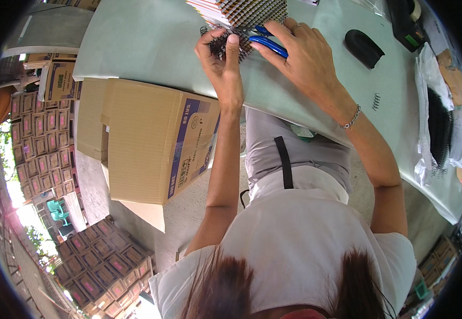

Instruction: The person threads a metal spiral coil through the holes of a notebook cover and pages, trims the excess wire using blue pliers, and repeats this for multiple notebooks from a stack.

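A stack of spiral-bound notebooks [255, 11] sits at the far edge of the view, rows of coils running along its side. At its near corner, my left hand [224, 69] is closed around a tangled bunch of black spiral binding coils [221, 47], thumb on top. Blue-handled pliers [269, 46] are gripped in my right hand [309, 56], the handles between thumb and fingers. Their jaws point left toward the coils and the notebook corner; the tips are hard to make out. One loose black coil [376, 101] lies on the table right of my right forearm.
The pale green tabletop [135, 37] holds a black rounded case [364, 49] and a black tape dispenser [406, 24] at right. More black coils [439, 130] lie in white wrapping there. An opened cardboard box [140, 138] stands against the near-left edge. Stacked cartons [103, 266] fill the left.
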Demonstrator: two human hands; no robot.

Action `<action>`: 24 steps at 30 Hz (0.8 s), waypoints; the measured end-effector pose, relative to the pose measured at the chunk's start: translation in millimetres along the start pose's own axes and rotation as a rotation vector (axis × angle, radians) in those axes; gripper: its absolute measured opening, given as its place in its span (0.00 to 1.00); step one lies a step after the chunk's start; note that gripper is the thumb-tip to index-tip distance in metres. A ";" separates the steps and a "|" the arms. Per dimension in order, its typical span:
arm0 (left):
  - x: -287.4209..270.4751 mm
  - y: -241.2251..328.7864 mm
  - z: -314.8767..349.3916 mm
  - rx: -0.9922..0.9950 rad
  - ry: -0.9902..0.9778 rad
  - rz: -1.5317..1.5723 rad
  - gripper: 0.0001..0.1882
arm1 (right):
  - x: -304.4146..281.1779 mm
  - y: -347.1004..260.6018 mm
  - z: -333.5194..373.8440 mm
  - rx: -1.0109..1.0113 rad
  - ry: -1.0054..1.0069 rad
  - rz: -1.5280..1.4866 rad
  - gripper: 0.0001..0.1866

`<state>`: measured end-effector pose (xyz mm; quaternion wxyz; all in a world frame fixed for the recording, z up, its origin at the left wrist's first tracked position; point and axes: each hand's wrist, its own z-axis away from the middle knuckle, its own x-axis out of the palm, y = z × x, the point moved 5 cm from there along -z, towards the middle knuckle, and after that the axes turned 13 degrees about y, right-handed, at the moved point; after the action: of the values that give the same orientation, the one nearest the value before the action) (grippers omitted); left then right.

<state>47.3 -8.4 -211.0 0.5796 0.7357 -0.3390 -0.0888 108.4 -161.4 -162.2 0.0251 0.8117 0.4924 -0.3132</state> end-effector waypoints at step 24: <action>-9.4 -13.7 4.5 -0.054 0.014 -0.046 0.15 | 12.0 7.8 16.2 0.237 -0.181 -0.137 0.20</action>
<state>43.3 -5.0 -227.4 0.5995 0.7279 -0.3156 -0.1060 110.7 -161.7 -183.7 -0.0479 0.7419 0.5020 -0.4419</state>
